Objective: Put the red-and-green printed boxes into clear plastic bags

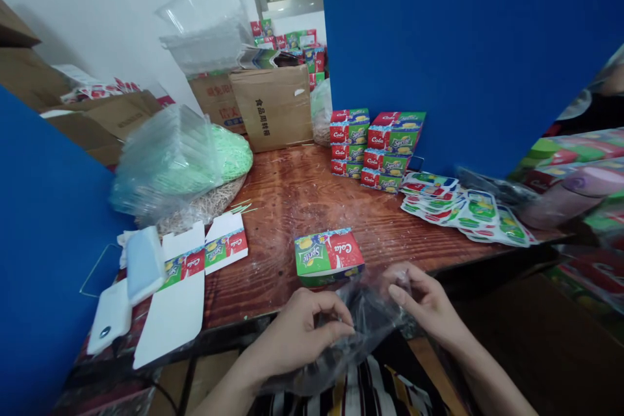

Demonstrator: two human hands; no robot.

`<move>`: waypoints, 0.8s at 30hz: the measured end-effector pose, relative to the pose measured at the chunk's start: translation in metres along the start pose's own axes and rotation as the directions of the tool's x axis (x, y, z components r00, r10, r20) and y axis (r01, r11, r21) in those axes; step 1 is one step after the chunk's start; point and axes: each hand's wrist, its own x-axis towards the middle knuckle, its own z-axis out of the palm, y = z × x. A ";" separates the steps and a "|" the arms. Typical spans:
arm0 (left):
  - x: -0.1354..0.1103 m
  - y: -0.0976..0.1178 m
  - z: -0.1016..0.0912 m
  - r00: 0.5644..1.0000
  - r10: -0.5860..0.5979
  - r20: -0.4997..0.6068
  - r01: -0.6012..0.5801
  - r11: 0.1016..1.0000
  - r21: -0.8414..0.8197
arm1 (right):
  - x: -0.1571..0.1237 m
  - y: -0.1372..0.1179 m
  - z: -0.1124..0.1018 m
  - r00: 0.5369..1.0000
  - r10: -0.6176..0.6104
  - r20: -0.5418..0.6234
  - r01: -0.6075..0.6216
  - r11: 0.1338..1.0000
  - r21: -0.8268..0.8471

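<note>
The left hand (pixel 295 338) and right hand (pixel 424 302) each pinch a clear plastic bag (pixel 363 328) between narrowly closed fingers, just below a Cola-and-Sprite printed carton (pixel 329 257) resting on the wooden worktop (pixel 273 208).

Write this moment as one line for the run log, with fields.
left hand: pinches clear plastic bag | right hand: touches bag top | nearby: Cola Sprite box on wooden table

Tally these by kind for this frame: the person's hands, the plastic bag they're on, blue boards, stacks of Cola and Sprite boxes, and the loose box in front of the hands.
Left hand: 1
Right hand: 1
Plastic bag: 1
Blue boards: 2
Box stacks: 2
Loose box: 1
Total: 8
</note>
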 end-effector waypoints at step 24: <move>-0.015 -0.070 -0.040 0.978 -0.208 0.031 0.187 0.792 -0.581 | 0.002 0.025 0.030 0.864 0.418 0.281 -0.488 0.832 0.263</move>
